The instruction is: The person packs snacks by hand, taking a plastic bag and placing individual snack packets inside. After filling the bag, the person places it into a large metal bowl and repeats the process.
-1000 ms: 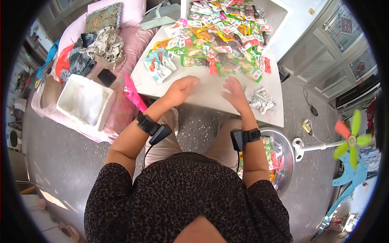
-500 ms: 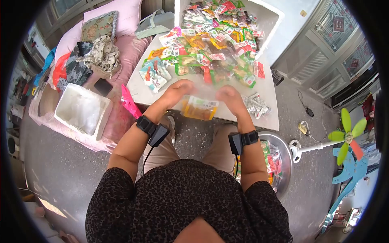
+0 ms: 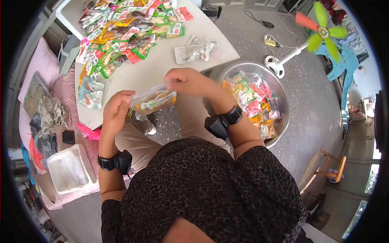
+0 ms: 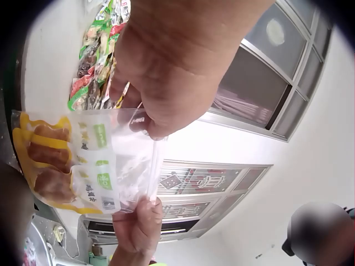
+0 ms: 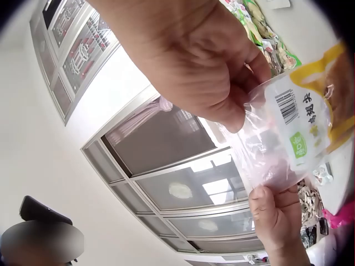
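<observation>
just off the near edge of the white table (image 3: 125,77), i have a yellow-trimmed plastic pouch (image 3: 156,100) in the air, left hand (image 3: 116,112) and right hand (image 3: 191,82) each pinching a top corner with curled fingers. i'd expect it light, limp and slippery, weighted by its brown food pieces (image 4: 50,158); the clear top strip (image 4: 135,166) is my best hold.

There are two hands (image 3: 190,82), one held pouch (image 3: 157,101), one basin (image 3: 285,117), one fan (image 3: 323,32).
</observation>
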Tool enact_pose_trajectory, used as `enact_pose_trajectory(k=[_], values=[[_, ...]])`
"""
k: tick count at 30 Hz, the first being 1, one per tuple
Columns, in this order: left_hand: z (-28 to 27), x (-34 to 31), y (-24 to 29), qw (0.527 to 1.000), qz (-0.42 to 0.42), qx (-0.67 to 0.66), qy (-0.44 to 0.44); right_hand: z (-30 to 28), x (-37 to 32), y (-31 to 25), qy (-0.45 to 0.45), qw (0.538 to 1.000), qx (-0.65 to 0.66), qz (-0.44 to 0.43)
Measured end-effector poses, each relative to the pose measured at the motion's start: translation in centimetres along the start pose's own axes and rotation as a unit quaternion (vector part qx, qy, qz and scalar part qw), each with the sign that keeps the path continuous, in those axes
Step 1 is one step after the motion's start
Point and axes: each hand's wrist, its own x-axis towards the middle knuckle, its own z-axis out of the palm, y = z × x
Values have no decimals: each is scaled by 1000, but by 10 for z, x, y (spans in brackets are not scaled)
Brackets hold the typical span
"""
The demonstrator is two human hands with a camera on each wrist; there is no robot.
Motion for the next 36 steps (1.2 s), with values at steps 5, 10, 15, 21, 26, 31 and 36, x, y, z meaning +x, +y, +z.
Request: enact_pose_trajectory(k=[5,10,15,21,26,31,36], values=[[10,2,39,995,15,60,-80,0,-26,-2,-93,990,-106,-11],[29,2,50,990,15,79,-113,17,-33,-21,-102,975,-183,-75],[40,0,51,994,8,29,-105,10,-44,-30,-81,967,-226,-80],[64,14,54,994,44,-17,-95,-27,-73,-24,-12,970,-233,-70],[71,15,22,988,-29,-54,-140,-82,-136,-9,83,969,-211,96],[79,-3,-36,976,-139,-31,-166,-127,-224,62,160,938,-248,183],[83,-31,-91,961,-220,12,-166,-181,-304,164,197,817,-384,382]])
